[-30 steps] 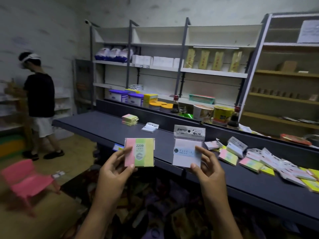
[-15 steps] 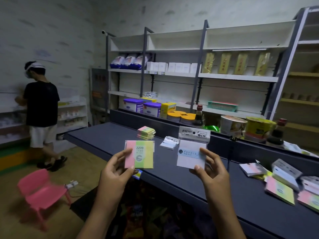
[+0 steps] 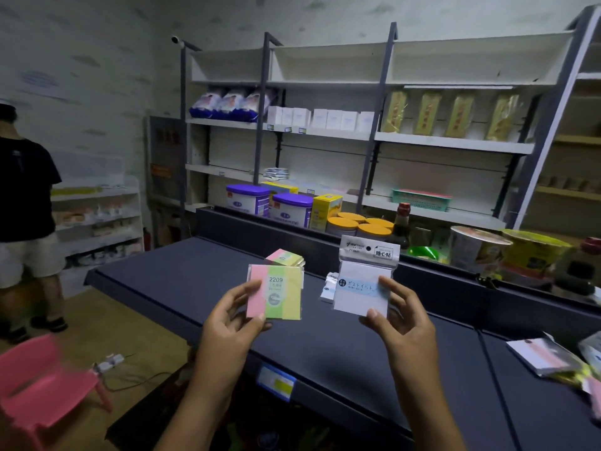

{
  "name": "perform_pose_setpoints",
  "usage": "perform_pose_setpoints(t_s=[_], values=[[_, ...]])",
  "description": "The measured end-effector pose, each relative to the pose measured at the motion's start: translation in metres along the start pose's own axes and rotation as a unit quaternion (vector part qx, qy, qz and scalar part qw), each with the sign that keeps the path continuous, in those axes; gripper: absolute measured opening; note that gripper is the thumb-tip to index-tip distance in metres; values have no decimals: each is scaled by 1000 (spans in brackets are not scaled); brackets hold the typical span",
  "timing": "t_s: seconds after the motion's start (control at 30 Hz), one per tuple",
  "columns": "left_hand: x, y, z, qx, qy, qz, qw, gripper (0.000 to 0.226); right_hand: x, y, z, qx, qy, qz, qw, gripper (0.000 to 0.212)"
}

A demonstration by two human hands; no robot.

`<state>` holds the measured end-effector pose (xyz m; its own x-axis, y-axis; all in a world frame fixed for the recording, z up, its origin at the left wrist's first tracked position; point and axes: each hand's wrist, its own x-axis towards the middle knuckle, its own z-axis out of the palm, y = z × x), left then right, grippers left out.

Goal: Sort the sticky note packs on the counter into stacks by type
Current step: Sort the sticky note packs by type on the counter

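Observation:
My left hand (image 3: 229,323) holds up a striped pack (image 3: 279,294) of pink, green and yellow notes marked 2209. My right hand (image 3: 398,315) grips a white pack (image 3: 362,288) in a clear bag with a grey header card. Both are raised above the dark counter (image 3: 201,281). Right behind the striped pack a small stack of the same coloured packs (image 3: 286,258) rests on the counter. A white bagged pack (image 3: 328,288) lies flat beside it, partly hidden by the held one. At the right edge lies a heap of mixed packs (image 3: 549,356).
A raised dark ledge (image 3: 260,229) runs along the counter's back, with tubs, jars and cup noodles beyond it. Shelving stands behind. A person in a black shirt (image 3: 22,196) stands at the left. A pink plastic chair (image 3: 42,382) sits on the floor at lower left.
The view has swung left and closer: the heap of packs has slid to the right edge and the two small stacks sit nearer. Both hands hold the same packs as before.

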<state>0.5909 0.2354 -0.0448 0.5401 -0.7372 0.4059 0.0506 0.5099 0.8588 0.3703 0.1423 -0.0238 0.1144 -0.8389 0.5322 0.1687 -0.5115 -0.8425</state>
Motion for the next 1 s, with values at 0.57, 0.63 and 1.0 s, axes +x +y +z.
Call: perform_pose_setpoints(t_s=[0.57, 0.63, 1.0], values=[[159, -63, -40, -9, -116, -50, 992, 46, 75, 39, 101, -60, 113, 1, 992, 48], [167, -66, -52, -19, -108, -49, 993, 45, 89, 48, 118, -64, 102, 13, 993, 48], [197, -71, -119, -11, -58, -36, 998, 52, 157, 111, 189, -75, 67, 95, 990, 43]])
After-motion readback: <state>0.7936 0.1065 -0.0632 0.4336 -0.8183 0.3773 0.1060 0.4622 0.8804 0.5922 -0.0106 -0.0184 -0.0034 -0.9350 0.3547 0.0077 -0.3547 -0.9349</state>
